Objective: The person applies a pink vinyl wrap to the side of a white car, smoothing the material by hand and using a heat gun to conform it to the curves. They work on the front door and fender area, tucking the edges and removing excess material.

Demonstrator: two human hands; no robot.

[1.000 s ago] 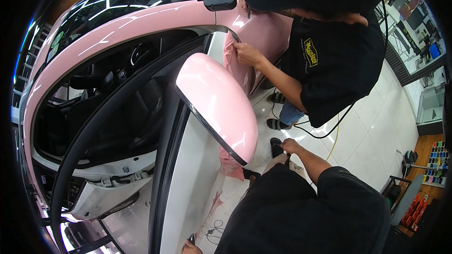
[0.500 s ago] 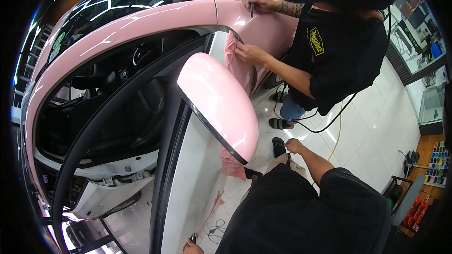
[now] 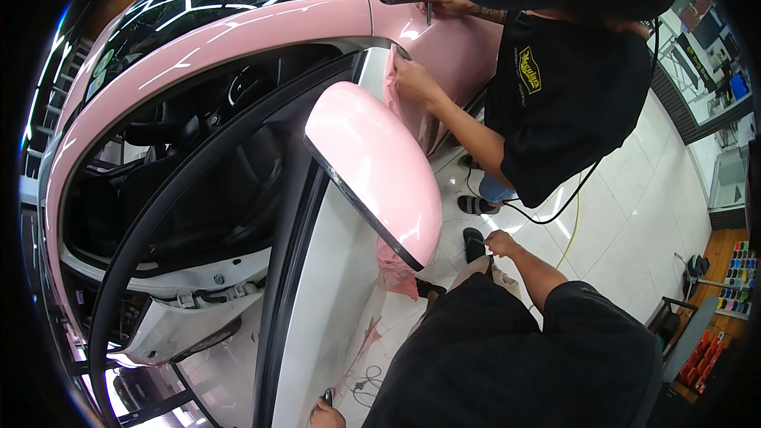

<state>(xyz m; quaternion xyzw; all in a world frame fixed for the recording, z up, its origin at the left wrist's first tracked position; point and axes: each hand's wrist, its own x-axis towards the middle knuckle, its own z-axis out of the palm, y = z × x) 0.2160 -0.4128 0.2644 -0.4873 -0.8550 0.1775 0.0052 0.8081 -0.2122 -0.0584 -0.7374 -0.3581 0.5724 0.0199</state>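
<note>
At the lower edge, my left hand (image 3: 326,415) is closed round a dark, shiny door handle (image 3: 327,396) on the open white car door (image 3: 319,301). My right hand (image 3: 499,243) hangs in front of my beige shorts, its fingers curled together; what they hold, if anything, is too small to make out. Between me and the windscreen stands the pink side mirror (image 3: 376,170), glossy and dark along its lower edge. Loose pink film (image 3: 396,273) hangs below the mirror, beside the door's outer face.
A co-worker in a black shirt (image 3: 567,103) leans over the pink front fender (image 3: 468,47), one hand (image 3: 414,79) on pink film at the door's front edge. A black cable (image 3: 547,220) and a yellow hose (image 3: 572,222) cross the tiled floor (image 3: 626,190). Film scraps (image 3: 366,342) lie near the door.
The co-worker's nearer hand has moved up along the pink film at the door edge. My view has shifted slightly. My left hand stays at the handle, and my right stays low before my shorts.
</note>
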